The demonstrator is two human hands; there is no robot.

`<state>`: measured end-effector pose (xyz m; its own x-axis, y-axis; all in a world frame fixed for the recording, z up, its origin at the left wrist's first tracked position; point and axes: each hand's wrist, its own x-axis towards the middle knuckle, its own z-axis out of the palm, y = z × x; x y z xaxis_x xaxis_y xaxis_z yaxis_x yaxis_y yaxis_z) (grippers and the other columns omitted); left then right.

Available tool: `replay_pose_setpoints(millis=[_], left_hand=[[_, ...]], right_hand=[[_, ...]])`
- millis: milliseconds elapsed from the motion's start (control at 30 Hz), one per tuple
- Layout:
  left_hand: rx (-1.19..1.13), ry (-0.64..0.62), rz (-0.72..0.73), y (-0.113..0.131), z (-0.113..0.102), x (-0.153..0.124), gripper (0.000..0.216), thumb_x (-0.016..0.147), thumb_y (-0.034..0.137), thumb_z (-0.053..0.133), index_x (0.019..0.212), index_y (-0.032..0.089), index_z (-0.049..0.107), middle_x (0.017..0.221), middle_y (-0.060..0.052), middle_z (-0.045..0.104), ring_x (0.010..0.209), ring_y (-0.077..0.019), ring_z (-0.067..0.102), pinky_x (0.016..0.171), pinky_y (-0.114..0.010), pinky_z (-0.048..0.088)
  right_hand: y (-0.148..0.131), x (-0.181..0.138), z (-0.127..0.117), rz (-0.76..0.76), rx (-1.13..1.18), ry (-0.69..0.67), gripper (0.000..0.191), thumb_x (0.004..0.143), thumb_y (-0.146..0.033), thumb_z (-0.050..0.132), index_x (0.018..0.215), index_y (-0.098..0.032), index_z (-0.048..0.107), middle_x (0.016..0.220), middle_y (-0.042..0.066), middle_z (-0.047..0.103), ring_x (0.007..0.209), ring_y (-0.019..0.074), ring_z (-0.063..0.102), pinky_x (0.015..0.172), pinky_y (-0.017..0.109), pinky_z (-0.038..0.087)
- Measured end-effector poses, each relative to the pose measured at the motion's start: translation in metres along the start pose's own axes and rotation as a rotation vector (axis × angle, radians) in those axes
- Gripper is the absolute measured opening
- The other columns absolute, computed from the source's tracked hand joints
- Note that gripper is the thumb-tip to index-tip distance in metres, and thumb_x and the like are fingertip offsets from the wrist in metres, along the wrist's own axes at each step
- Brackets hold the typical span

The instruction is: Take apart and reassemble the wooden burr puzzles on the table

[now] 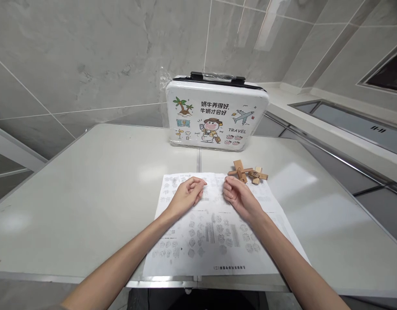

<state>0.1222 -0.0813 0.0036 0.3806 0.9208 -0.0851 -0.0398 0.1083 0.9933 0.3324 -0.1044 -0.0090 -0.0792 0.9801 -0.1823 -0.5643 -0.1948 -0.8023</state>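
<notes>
A large printed instruction sheet [217,258] lies flat in front of me, with rows of small diagrams on it. My left hand [189,192] rests over the upper left of the sheet, its fingers curled closed with nothing showing in them. Across a small gap, my right hand [241,198] is also closed over the sheet, its fingers folded in, and no object shows there. Just beyond the right hand are wooden puzzle pieces, crossed together in two small clusters: a reddish-brown one [239,167] and a paler one [258,175] marked with a letter.
A white hard case [217,116] with cartoon prints, wrapped in clear plastic, stands upright at the back of the pale folding table [88,193]. A seam runs down the table's middle. Behind is a grey tiled wall [104,51]; a ledge [330,107] runs along the right.
</notes>
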Motion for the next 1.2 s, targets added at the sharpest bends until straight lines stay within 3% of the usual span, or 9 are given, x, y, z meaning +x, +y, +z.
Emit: replay_pose_setpoints(millis=[133, 300, 533, 767, 900, 1200], left_hand=[[-0.003, -0.005, -0.010, 0.001, 0.000, -0.001, 0.040, 0.092, 0.058, 0.071, 0.096, 0.019, 0.065, 0.063, 0.005, 0.053, 0.050, -0.0084, 0.042, 0.050, -0.024, 0.032], [0.004, -0.016, -0.009, 0.002, -0.001, -0.001, 0.037, 0.094, 0.055, 0.069, 0.096, 0.018, 0.064, 0.061, 0.006, 0.052, 0.050, -0.0085, 0.041, 0.051, -0.024, 0.032], [0.006, -0.018, -0.005, -0.001, -0.001, 0.000, 0.038, 0.094, 0.055, 0.069, 0.098, 0.018, 0.065, 0.063, 0.005, 0.052, 0.050, -0.0085, 0.041, 0.051, -0.025, 0.032], [0.011, -0.011, -0.022, 0.000, -0.001, -0.001, 0.038, 0.094, 0.056, 0.068, 0.098, 0.018, 0.065, 0.064, 0.005, 0.053, 0.051, -0.0083, 0.041, 0.052, -0.025, 0.032], [0.010, -0.009, -0.021, 0.001, -0.001, -0.001, 0.038, 0.094, 0.055, 0.068, 0.098, 0.018, 0.064, 0.063, 0.006, 0.052, 0.051, -0.0084, 0.041, 0.052, -0.025, 0.032], [0.018, -0.019, -0.009, 0.003, -0.001, -0.002, 0.037, 0.094, 0.055, 0.067, 0.097, 0.019, 0.064, 0.058, 0.007, 0.050, 0.051, -0.0097, 0.041, 0.053, -0.025, 0.032]], right_hand=[[-0.007, 0.001, -0.011, -0.126, 0.206, 0.061, 0.032, 0.084, -0.037, 0.086, 0.080, -0.024, 0.057, 0.058, -0.009, 0.036, 0.043, 0.0063, 0.026, 0.035, 0.019, 0.027], [-0.017, -0.001, -0.025, -0.185, 0.454, 0.089, 0.028, 0.083, -0.032, 0.083, 0.078, -0.023, 0.057, 0.051, -0.011, 0.037, 0.037, 0.0047, 0.026, 0.031, 0.017, 0.029], [-0.015, 0.005, -0.044, -0.176, 0.578, 0.036, 0.025, 0.085, -0.026, 0.084, 0.085, -0.023, 0.059, 0.049, -0.011, 0.043, 0.035, 0.0050, 0.036, 0.031, 0.016, 0.033], [-0.012, 0.014, -0.066, -0.123, 0.743, 0.062, 0.014, 0.096, -0.022, 0.069, 0.095, -0.023, 0.056, 0.051, -0.012, 0.045, 0.034, 0.0078, 0.042, 0.030, 0.018, 0.039], [-0.013, 0.016, -0.069, -0.100, 0.777, 0.063, 0.005, 0.103, -0.022, 0.059, 0.101, -0.023, 0.055, 0.050, -0.013, 0.044, 0.033, 0.0089, 0.043, 0.030, 0.018, 0.039], [-0.014, 0.014, -0.066, -0.154, 0.705, 0.120, 0.008, 0.109, -0.020, 0.056, 0.102, -0.024, 0.055, 0.052, -0.012, 0.046, 0.033, 0.0065, 0.043, 0.030, 0.013, 0.038]])
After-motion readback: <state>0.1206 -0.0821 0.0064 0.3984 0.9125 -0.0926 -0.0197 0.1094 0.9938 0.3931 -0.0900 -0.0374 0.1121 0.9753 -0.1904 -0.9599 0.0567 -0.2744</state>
